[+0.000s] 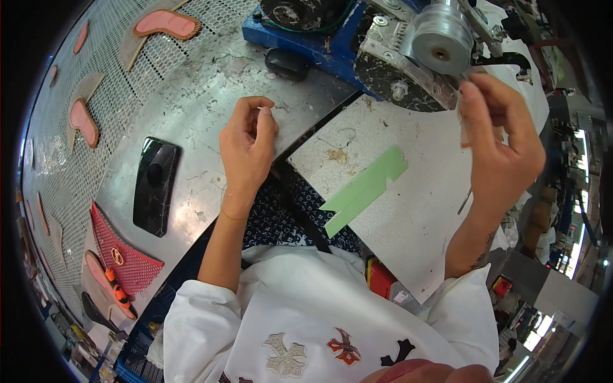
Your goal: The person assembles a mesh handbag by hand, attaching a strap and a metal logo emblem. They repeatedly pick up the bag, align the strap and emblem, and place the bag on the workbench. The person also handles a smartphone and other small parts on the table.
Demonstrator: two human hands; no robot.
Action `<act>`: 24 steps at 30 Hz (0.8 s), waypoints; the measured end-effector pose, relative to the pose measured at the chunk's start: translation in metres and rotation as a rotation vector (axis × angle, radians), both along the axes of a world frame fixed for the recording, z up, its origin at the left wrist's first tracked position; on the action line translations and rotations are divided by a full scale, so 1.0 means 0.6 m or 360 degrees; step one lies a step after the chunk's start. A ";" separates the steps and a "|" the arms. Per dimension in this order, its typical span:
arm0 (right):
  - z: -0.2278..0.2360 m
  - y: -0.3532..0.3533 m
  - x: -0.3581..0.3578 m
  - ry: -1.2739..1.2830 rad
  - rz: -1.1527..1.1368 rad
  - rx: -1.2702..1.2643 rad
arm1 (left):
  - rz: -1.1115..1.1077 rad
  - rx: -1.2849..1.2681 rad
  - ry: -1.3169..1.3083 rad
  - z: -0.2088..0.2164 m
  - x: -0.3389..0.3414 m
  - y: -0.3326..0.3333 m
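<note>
Above the metal table, my left hand (248,143) is closed, its fingers curled toward the thumb, and nothing shows in it. My right hand (507,131) is raised beside a machine with a silver roller (440,48) and pinches a thin tan mesh piece (465,127), mostly hidden by the fingers. Between my hands, a light green notched strip (367,188) lies on the white work surface (408,223). A black phone (156,185) lies on the metal table (198,127) left of my left hand.
The machine's blue base (306,45) stands at the back, with a black oval case (287,64) before it. Left, a mesh conveyor (128,83) carries pink insoles (167,24). A red mesh piece (128,258) and orange-black thread snips (118,288) lie at the lower left.
</note>
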State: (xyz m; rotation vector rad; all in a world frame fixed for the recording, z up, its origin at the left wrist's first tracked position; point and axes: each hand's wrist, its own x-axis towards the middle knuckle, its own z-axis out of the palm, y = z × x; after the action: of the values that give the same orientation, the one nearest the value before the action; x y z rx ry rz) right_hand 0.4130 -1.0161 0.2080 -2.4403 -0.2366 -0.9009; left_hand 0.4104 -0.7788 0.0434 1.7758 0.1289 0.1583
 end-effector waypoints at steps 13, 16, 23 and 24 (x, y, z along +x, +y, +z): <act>0.016 -0.017 -0.008 0.0159 0.0366 -0.0395 | -0.0040 -0.0126 0.0043 0.005 -0.004 0.002; 0.027 -0.023 0.001 0.0205 0.0460 -0.0447 | -0.0031 -0.0150 0.0027 0.005 -0.006 0.002; 0.031 -0.025 0.009 0.0016 0.0550 -0.0726 | 0.0003 -0.0146 -0.0024 -0.001 -0.003 0.002; 0.030 -0.027 0.010 -0.0022 0.0558 -0.0776 | 0.0003 -0.0150 -0.0030 -0.001 -0.003 0.002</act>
State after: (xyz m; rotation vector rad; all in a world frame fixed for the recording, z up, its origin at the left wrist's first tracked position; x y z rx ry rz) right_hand 0.4191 -1.0321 0.2259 -2.6957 -0.9542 -0.7664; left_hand 0.4084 -0.7778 0.0428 1.6801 0.1228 0.1679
